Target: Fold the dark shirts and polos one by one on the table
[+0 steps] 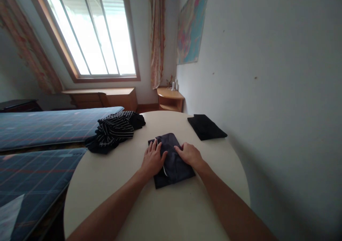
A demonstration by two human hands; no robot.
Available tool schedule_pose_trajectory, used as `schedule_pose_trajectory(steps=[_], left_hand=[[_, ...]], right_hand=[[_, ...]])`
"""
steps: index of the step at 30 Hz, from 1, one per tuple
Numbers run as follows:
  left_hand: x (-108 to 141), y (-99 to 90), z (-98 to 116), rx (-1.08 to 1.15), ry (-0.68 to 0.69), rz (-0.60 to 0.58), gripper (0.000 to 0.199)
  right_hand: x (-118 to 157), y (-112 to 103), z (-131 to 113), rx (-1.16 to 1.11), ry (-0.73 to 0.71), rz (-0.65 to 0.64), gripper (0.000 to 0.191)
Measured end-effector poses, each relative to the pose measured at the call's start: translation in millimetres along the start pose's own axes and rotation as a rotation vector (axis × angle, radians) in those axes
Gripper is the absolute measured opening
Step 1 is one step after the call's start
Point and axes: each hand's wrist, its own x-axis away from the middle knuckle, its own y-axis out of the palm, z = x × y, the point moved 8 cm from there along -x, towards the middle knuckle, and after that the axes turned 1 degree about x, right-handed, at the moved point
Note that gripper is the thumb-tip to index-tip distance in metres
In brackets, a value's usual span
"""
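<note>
A dark grey-blue garment (175, 168), folded into a compact shape, lies on the round cream table (101, 184). My left hand (153, 159) rests on its left side, fingers spread and lying flat, thumb pointing inward. On the garment's right edge is my right hand (190, 154), its thumb on top of the cloth and its other fingers curled round and partly hidden. A thin white edge shows in the fabric near my left hand. Farther back on the right lies a folded black garment (207, 127). Crumpled black clothing with white stripes (116, 127) sits at the back left of the table.
Two blue plaid mattresses (53, 127) lie left of the table. A white wall (280, 109) runs close along the right side. Behind the table stand a wooden corner shelf (170, 93) and a low wooden desk (120, 96) under the window.
</note>
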Motion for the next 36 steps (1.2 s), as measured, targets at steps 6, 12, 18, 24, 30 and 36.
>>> schedule_pose_trajectory(steps=[6,12,18,24,30,36], left_hand=[[-5.8,-0.1,0.2,0.060,0.060,-0.013,0.050],[6.5,-6.0,24.7,0.113,0.249,-0.070,0.057],[17.8,2.8,35.9,0.058,0.283,-0.220,0.061],[14.5,0.5,35.2,0.070,0.306,-0.215,0.059],[-1.2,-0.3,4.8,0.056,0.258,-0.275,0.060],[-6.8,4.7,-13.9,0.012,0.211,-0.286,0.055]], right_hand=[[-4.9,-0.3,2.7,-0.028,0.017,-0.019,0.048],[-16.8,-9.2,26.6,-0.058,0.097,0.046,0.044],[-18.8,-11.6,30.7,-0.195,0.033,0.075,0.053],[-20.4,-15.5,10.5,-0.269,-0.238,0.056,0.036],[-39.5,-47.1,26.9,-0.222,-0.262,0.116,0.036],[-72.0,-91.9,35.8,-0.086,-0.291,0.201,0.036]])
